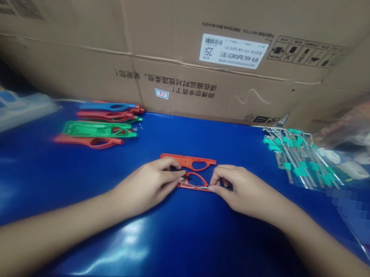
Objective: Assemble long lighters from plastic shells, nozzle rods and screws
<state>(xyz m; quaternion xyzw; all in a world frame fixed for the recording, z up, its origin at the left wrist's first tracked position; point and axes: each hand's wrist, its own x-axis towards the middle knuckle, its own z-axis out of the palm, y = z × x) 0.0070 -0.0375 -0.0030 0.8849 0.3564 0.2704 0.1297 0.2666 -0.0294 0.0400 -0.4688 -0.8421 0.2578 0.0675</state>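
An orange lighter casing half (194, 188) lies on the blue table, with a thin pale wire (200, 187) running along it. My left hand (159, 179) is closed at its left part, thumb and fingertips pinched on the casing and covering that end. At the other end my right hand (233, 186) pinches the wire's tip against the casing. Just beyond lies a second orange casing half (198, 163), roughly parallel, with a ring-shaped trigger opening; my left fingers partly cover it. The small parts under my fingertips are hidden.
Back left, several blue, red, green and orange casings (102, 130) lie stacked. Metal tubes with teal pieces (302, 162) sit in a bundle at back right. A large cardboard box (174, 29) walls off the table's (152, 255) far edge. A clear plastic tray (6, 112) is at left.
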